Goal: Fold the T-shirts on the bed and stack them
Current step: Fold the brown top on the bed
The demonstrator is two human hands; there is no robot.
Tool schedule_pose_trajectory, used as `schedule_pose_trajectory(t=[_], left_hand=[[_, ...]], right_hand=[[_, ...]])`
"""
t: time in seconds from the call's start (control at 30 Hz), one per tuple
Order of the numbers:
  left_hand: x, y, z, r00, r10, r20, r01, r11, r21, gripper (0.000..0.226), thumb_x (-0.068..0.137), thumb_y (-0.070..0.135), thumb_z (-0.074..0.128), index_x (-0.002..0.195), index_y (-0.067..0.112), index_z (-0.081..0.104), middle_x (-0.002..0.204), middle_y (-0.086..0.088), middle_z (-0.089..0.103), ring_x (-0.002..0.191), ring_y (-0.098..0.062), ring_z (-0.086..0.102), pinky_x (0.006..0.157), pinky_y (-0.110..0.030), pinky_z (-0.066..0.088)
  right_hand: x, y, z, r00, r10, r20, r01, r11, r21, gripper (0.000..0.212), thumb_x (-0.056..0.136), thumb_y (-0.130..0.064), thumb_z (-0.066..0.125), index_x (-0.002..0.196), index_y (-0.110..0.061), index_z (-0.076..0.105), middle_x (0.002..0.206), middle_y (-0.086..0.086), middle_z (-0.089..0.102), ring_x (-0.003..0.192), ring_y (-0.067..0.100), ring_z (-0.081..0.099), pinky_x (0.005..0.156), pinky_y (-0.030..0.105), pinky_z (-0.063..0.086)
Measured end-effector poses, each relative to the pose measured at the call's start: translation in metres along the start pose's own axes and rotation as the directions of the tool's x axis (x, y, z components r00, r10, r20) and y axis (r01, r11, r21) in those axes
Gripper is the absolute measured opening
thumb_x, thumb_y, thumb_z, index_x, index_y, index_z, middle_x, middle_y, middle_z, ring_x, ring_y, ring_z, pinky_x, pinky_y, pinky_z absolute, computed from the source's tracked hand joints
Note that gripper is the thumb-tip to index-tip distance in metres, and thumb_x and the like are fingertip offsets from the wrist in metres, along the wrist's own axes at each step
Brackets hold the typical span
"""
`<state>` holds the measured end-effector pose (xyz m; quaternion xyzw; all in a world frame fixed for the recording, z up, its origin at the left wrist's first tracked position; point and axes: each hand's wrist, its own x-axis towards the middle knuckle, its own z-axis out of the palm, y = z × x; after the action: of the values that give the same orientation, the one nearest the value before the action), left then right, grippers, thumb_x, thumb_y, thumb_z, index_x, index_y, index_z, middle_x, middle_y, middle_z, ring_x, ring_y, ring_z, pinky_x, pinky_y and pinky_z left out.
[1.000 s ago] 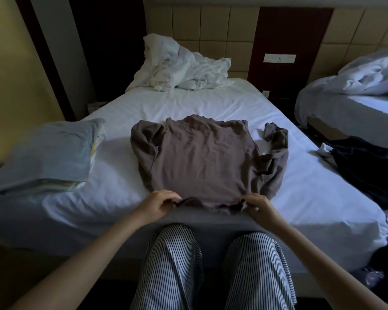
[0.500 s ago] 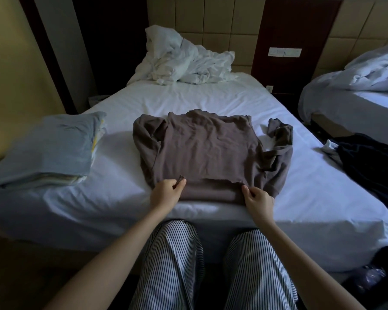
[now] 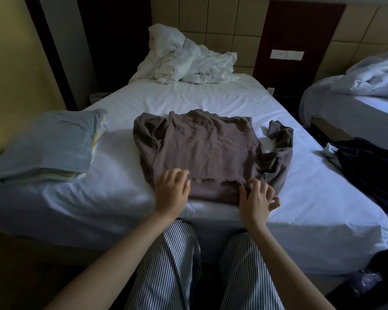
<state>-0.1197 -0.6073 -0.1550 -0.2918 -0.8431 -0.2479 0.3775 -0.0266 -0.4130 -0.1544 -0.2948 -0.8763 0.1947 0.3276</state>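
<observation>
Looking at bed [image 3: 211, 97] first: folded stack [image 3: 49, 144] at 9 o'clock, dark clothes heap [image 3: 372, 168] at 3, brown T-shirt [image 3: 206, 148] flat mid-bed near the 6 o'clock edge, collar to 12, hem to 6, widest span 9–3 across the bunched sleeves. Resting left hand [image 3: 171, 191] and right hand [image 3: 257, 198] on the hem corners at 7 and 5 of the shirt, fingers [image 3: 259, 185] apart, loosely bent on the cloth, no firm pinch visible. Judging next move as sleeve fold-ins: cloth dead ahead at 12 from both hands, left nearer the 9 sleeve, right nearer the 3.
</observation>
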Motion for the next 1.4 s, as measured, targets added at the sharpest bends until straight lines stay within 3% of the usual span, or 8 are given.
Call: schedule_pose_trajectory(t=[0.17,0.33,0.5,0.6,0.77,0.97,1.2,1.4], left_hand=[[-0.003,0.006,0.003,0.878,0.308,0.366,-0.323,0.946,-0.02,0.045,0.091,0.044,0.035,0.123,0.027,0.062,0.131,-0.002,0.059,0.125,-0.024,0.049,0.105,-0.048,0.031],[-0.005,0.002,0.009,0.708,0.038,0.705,-0.152,0.983,0.1,0.072,0.079,0.065,-0.008,0.146,0.047,0.011,0.159,0.009,0.012,0.147,-0.022,0.006,0.112,-0.056,0.0],[-0.004,0.002,0.006,0.658,0.023,0.753,-0.132,0.988,0.085,0.061,0.088,0.063,0.001,0.147,0.047,0.008,0.159,0.011,0.006,0.147,-0.018,-0.001,0.114,-0.054,-0.004],[0.01,-0.006,-0.002,0.643,0.04,0.765,0.089,0.988,-0.126,0.049,0.097,0.049,0.031,0.145,0.036,0.033,0.157,0.007,0.021,0.146,-0.013,0.01,0.116,-0.041,0.001],[0.027,-0.05,-0.039,0.869,-0.348,0.351,0.484,0.745,-0.46,0.024,0.093,0.015,0.051,0.107,0.006,0.068,0.11,-0.01,0.067,0.103,-0.023,0.061,0.082,-0.013,0.041],[0.057,-0.148,-0.034,0.41,-0.814,0.411,0.912,0.356,-0.204,0.014,0.08,-0.002,0.05,0.07,0.002,0.06,0.08,-0.024,0.063,0.086,-0.035,0.064,0.078,-0.042,0.053],[0.083,-0.139,-0.004,0.309,-0.774,0.552,0.947,0.194,-0.258,0.025,0.086,0.006,0.057,0.062,0.01,0.051,0.058,-0.01,0.051,0.047,-0.018,0.045,0.031,-0.012,0.032],[0.062,-0.171,-0.036,0.216,-0.828,0.518,0.891,-0.05,-0.451,0.027,0.089,0.006,0.06,0.064,0.012,0.05,0.047,-0.004,0.044,0.032,-0.007,0.04,0.028,-0.011,0.022]], right_hand=[[-0.023,-0.014,0.009,0.817,-0.569,0.094,0.575,0.814,-0.078,0.037,0.088,-0.035,0.042,0.113,-0.019,0.064,0.116,0.007,0.064,0.114,0.026,0.048,0.094,0.042,0.029],[-0.025,-0.012,0.02,0.787,-0.392,0.476,0.537,0.815,-0.217,0.061,0.097,-0.055,0.009,0.131,-0.031,0.053,0.134,0.005,0.056,0.123,0.035,0.051,0.106,0.053,0.027],[-0.022,-0.017,0.014,0.76,-0.33,0.56,0.522,0.823,-0.224,0.069,0.095,-0.058,0.001,0.133,-0.031,0.051,0.135,0.006,0.054,0.123,0.037,0.05,0.099,0.06,0.037],[-0.021,-0.021,0.014,0.734,-0.363,0.573,0.56,0.802,-0.209,0.1,0.07,-0.073,-0.029,0.146,-0.036,0.025,0.155,0.002,0.023,0.143,0.033,0.016,0.113,0.055,0.005],[-0.025,-0.061,0.013,0.703,-0.431,0.565,0.588,0.8,-0.122,0.076,0.08,-0.066,0.015,0.141,-0.029,0.04,0.148,0.011,0.037,0.137,0.042,0.028,0.109,0.058,0.007],[-0.02,-0.127,0.044,0.567,-0.614,0.549,0.725,0.689,0.021,0.081,0.075,-0.072,0.01,0.149,-0.038,0.004,0.159,0.003,0.004,0.144,0.034,-0.005,0.109,0.046,-0.017],[-0.012,-0.139,0.076,0.545,-0.581,0.605,0.71,0.704,0.037,0.08,0.073,-0.082,0.0,0.143,-0.046,-0.014,0.158,-0.003,-0.012,0.143,0.03,-0.017,0.108,0.046,-0.021],[-0.011,-0.144,0.071,0.541,-0.624,0.564,0.727,0.684,0.059,0.073,0.072,-0.076,-0.003,0.135,-0.046,-0.025,0.154,-0.007,-0.02,0.14,0.028,-0.024,0.104,0.043,-0.027]])
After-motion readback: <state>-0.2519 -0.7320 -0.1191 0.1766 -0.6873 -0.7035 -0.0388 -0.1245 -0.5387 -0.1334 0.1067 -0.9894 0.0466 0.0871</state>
